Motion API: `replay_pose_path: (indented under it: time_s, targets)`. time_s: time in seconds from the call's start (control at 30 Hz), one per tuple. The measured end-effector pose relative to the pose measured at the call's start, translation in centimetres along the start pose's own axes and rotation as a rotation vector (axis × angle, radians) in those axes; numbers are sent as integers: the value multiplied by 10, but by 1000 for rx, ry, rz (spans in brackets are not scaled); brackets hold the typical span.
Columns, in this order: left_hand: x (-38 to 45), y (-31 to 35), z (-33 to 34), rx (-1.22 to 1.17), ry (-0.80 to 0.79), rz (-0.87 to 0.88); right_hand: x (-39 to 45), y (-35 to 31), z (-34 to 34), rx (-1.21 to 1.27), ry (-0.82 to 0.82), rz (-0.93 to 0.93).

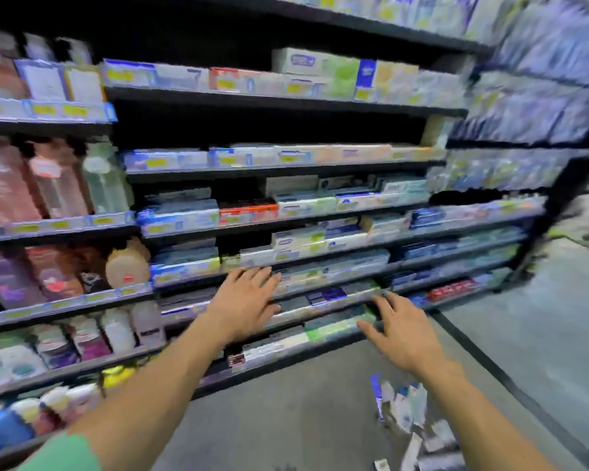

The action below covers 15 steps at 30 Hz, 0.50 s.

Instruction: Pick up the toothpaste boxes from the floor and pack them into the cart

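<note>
Both my arms reach forward: left hand (244, 300) and right hand (400, 331) spread, grasping nothing; blurred toothpaste boxes (405, 413), I think, lie at five o'clock on the floor (286, 402).

It was a shop aisle. Dark shelves (279, 96) carried rows of boxed goods (315, 68), bottles (58, 185) and yellow price tags (43, 109).

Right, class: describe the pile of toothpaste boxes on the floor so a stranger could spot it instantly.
Start at the long dark shelving and drop to the grey floor before it. The toothpaste boxes lie under the right hand, a loose jumble, unlike the rows shelved above.
</note>
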<state>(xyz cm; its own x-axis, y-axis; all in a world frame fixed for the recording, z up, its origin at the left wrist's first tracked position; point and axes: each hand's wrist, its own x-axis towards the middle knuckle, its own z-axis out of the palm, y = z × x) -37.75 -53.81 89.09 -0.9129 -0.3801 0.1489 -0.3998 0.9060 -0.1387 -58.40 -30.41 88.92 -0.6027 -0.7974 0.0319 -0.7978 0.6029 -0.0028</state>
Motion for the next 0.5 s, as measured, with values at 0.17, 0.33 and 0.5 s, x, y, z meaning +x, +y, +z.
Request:
replay_pose_path:
  time_s: [0.17,0.33,0.5]
  targets:
    - [94,101,9,-63,12,275,-48,105,7,-23,-16,280]
    - [155,187,23,-79,1,533,-96,167,19,-37,-54,541]
    - [209,228,53,-120,-18,698,-112,200,37,-52,-105,742]
